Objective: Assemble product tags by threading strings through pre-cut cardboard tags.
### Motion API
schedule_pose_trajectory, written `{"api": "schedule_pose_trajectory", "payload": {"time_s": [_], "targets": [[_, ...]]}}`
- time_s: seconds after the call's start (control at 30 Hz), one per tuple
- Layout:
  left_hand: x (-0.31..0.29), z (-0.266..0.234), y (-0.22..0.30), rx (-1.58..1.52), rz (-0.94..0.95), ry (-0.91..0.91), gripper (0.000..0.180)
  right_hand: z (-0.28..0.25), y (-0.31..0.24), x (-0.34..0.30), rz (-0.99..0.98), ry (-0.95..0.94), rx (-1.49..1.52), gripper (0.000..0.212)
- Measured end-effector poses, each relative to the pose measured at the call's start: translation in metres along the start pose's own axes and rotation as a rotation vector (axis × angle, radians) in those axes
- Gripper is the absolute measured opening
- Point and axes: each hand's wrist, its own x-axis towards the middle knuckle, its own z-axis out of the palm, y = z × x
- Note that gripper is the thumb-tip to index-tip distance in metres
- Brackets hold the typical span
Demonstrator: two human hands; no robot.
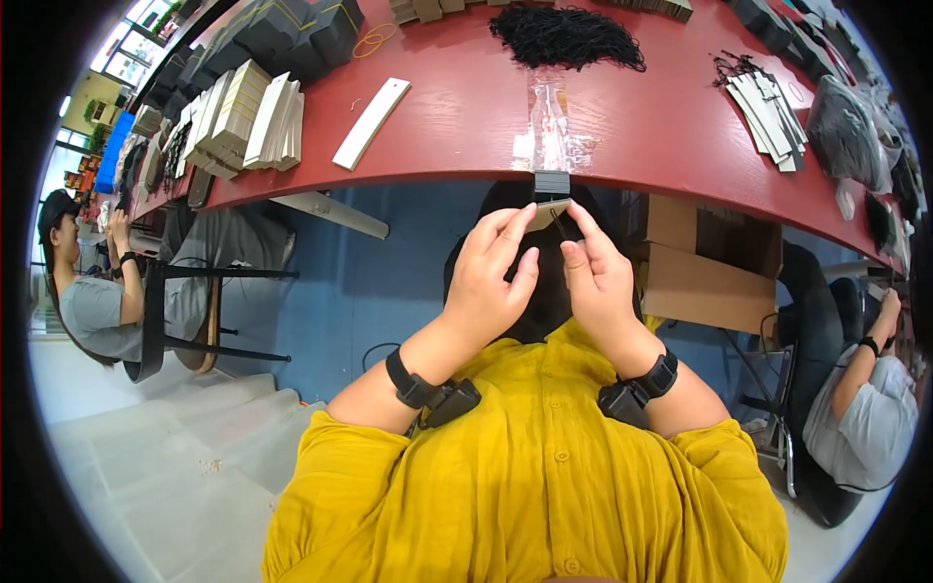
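- Left hand [491, 267] closed in a pinch on a small pale card tag [546, 214], thumb and forefinger at its left end.
- Right hand [595, 272] closed in a finer pinch at the tag's right end, fingertips [573, 216] on what looks like a thin dark string [558, 222] crossing the card; whether threaded through a hole, too small to tell.
- Tag held up between both hands, just above the knuckles and in front of the chest, long axis running roughly left to right with a slight tilt, right end higher.
- Both hands equally near, touching the tag from opposite ends; string on the right hand's side.
- Just beyond the fingertips, at the near edge of the red table [466, 117], a small stack of dark tags [551, 182], almost touching the held card from above.
- Further beyond, a clear plastic bag [549, 126], then a heap of black strings [564, 37], well away from the hands.
- Off to the left of the left hand, rows of pale card stacks [243, 117] and one long white strip [371, 122].
- Black wrist straps [408, 381] on both forearms.
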Motion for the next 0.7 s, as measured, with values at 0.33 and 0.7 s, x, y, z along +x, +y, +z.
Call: {"api": "schedule_pose_trajectory", "payload": {"time_s": [0.33, 0.7], "targets": [[0.030, 0.001, -0.003, -0.335, -0.288, 0.025, 0.017, -0.005, -0.001, 0.005, 0.170, -0.023, 0.074, 0.013], [0.023, 0.007, -0.007, -0.860, -0.570, -0.040, 0.018, -0.012, -0.012, 0.005, 0.111, -0.166, 0.119, 0.020]]}}
